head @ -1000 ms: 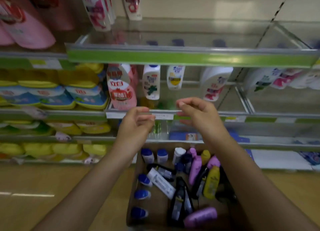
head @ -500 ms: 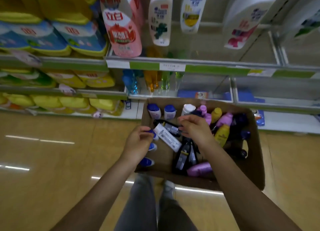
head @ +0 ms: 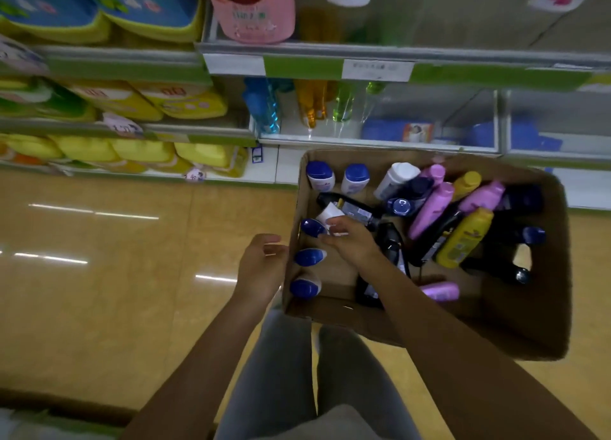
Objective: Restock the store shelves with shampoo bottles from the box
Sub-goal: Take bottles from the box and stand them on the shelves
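Many shampoo bottles (head: 429, 208) lie jumbled in the cardboard box (head: 535, 324) on the floor, so most of the restocking looks undone. Inside the box, the right hand (head: 350, 241) curls round a white bottle (head: 330, 213) near the left wall, seemingly about to lift it. Just outside that wall, the left hand (head: 261, 271) hovers with fingers loosely spread, holding nothing. Beyond the box, the low shelf (head: 380, 140) has bare stretches beside a few coloured bottles.

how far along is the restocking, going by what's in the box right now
Early, it looks. The box is full of bottles and the shelf behind it has bare space. The right hand is closing on a white bottle; the left hand hovers empty beside the box.
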Action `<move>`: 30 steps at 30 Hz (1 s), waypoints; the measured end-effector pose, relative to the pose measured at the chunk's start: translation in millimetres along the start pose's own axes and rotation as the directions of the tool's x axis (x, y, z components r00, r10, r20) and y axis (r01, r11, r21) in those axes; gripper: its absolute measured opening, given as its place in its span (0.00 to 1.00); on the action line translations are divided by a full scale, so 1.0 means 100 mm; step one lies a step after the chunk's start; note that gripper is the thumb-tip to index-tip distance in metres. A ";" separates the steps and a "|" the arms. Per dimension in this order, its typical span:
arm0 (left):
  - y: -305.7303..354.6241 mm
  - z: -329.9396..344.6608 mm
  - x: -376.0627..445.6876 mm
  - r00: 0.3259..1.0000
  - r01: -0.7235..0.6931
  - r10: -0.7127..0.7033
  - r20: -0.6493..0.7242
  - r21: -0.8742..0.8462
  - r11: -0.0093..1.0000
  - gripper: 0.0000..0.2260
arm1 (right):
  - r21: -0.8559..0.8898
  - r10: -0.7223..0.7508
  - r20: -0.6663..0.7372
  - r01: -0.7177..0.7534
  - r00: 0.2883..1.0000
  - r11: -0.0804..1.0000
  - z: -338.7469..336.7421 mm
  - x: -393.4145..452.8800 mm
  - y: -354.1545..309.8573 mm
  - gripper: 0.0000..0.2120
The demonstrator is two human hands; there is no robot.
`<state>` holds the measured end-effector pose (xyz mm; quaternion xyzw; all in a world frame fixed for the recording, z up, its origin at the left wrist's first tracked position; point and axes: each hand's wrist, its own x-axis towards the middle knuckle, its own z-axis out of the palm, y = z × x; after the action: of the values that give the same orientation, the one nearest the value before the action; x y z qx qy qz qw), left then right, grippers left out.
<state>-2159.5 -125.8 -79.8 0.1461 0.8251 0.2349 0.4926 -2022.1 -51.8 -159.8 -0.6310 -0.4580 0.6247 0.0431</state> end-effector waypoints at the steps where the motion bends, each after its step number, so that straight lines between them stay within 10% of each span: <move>1: 0.01 -0.02 0.05 1.000 0.005 -0.005 0.001 -0.009 1.000 0.12 | -0.041 -0.004 0.015 0.005 1.000 0.999 0.05 0.06 0.01 0.20; 9: 0.09 -0.12 0.38 1.000 -0.002 0.002 0.025 0.001 1.000 0.14 | -0.212 -0.043 0.004 0.043 0.999 0.976 0.32 0.38 0.14 0.22; 20: 0.16 -0.21 0.36 0.996 -0.063 0.062 0.056 0.004 0.998 0.11 | 0.395 0.043 -0.027 -0.029 0.999 0.918 -0.19 0.26 0.06 0.13; 30: 0.52 0.00 -0.29 0.946 -0.212 0.232 0.224 -0.111 0.971 0.14 | 0.476 -0.205 -0.062 0.210 0.977 0.854 -1.01 -0.66 -0.77 0.08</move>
<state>-2145.4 -95.2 -30.2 0.2438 0.7283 0.3050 0.5631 -1966.0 2.9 -40.6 -0.5504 -0.3542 0.7074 0.2670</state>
